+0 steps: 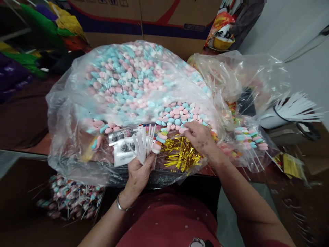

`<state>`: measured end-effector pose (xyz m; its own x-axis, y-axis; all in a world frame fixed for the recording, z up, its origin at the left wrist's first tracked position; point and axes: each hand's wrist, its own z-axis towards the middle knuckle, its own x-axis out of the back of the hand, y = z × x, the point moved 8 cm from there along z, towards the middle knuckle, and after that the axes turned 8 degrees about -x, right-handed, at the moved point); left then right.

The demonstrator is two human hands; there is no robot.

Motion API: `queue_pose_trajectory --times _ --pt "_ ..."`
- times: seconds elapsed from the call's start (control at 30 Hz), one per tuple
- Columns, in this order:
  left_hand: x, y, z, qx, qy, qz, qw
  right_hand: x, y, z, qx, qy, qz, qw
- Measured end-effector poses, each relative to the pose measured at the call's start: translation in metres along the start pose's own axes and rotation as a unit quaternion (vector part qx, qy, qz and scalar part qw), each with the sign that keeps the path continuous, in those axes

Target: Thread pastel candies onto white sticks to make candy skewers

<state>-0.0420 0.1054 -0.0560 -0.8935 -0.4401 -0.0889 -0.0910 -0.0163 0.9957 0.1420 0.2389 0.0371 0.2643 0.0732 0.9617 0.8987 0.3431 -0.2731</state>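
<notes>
My left hand (138, 176) is closed around a fanned bunch of white sticks (141, 145). A stack of coloured marshmallows (161, 138) on a stick stands up from the same grip, on its right side. My right hand (202, 139) pinches a pink marshmallow (182, 130) at the near edge of a loose pile of pink, blue and white marshmallows (177, 115). Below that hand lies a heap of gold twist ties (183, 156). White printed packets (123, 152) lie behind and left of the sticks.
A big clear plastic bag (60, 106) full of marshmallows covers the table's middle. Finished marshmallow skewers (248, 137) lie at right, near a bundle of white strips (293, 109). An open box of wrapped skewers (74, 195) stands lower left. A large carton (154, 20) stands behind.
</notes>
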Motion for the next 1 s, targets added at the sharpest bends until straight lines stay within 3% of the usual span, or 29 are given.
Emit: queue_pose_trajectory --times 0.1,0.23,0.4,0.63,0.87,1.0 --pt "-0.001 0.002 0.0 0.002 0.001 0.009 1.0 0.01 0.006 0.006 -0.028 0.024 -0.042 0.998" --pt "-0.004 0.004 0.0 0.005 -0.008 0.008 1.0 -0.012 -0.006 0.005 0.013 -0.014 -0.169 0.985" --pt "-0.003 0.004 0.0 -0.002 -0.017 0.016 1.0 -0.029 -0.016 0.001 0.049 0.026 -0.211 0.976" --pt "-0.001 0.002 -0.001 -0.001 -0.009 0.018 1.0 -0.027 -0.027 -0.019 0.137 -0.011 -0.126 0.983" --pt "0.0 -0.002 0.0 -0.001 -0.002 0.01 1.0 0.002 0.003 0.001 0.042 0.054 0.05 0.996" --pt "0.0 -0.001 0.0 0.0 -0.005 0.017 1.0 -0.012 -0.004 0.002 0.06 0.001 0.04 0.997"
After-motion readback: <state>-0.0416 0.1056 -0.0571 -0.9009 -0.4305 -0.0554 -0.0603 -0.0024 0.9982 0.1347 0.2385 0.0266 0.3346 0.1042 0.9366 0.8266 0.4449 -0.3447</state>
